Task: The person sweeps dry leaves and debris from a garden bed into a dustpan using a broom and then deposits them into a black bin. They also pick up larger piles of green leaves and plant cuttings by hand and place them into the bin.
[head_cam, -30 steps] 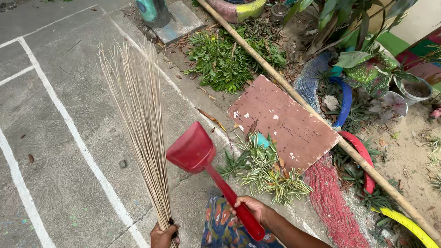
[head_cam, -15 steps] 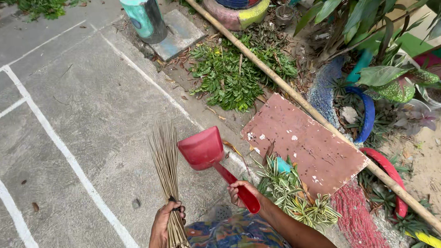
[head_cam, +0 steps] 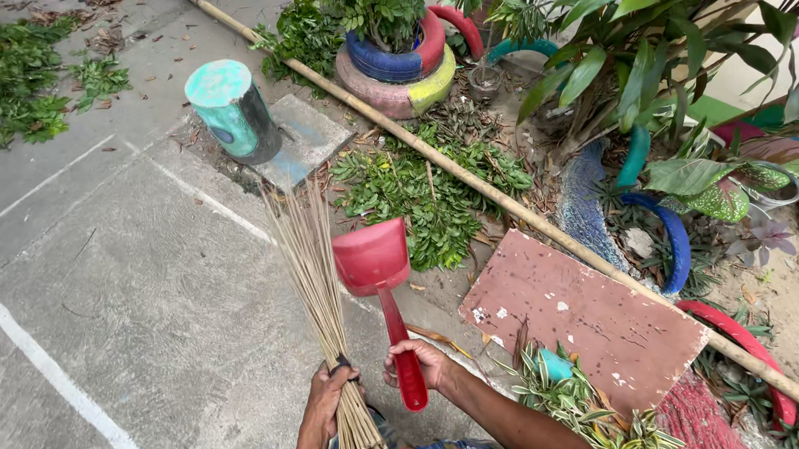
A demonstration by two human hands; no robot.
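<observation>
My left hand (head_cam: 324,402) grips a bundle broom of thin dry sticks (head_cam: 310,263), whose tips fan upward toward a pile of cut green leaves (head_cam: 420,193). My right hand (head_cam: 419,361) holds the handle of a red plastic dustpan (head_cam: 372,256), its scoop raised just right of the broom. Both tools hover over the grey concrete floor (head_cam: 154,286), a little short of the leaf pile.
A long bamboo pole (head_cam: 505,207) runs diagonally along the garden edge. A reddish flat board (head_cam: 589,320) lies to the right. A turquoise concrete post (head_cam: 232,111) stands on a slab, painted tyre planters (head_cam: 398,70) behind. More leaves (head_cam: 18,78) lie top left.
The view has swung toward the planters. The broom's sticks have drawn together and tilted upright beside the dustpan, and both have moved closer to the leaf pile.
</observation>
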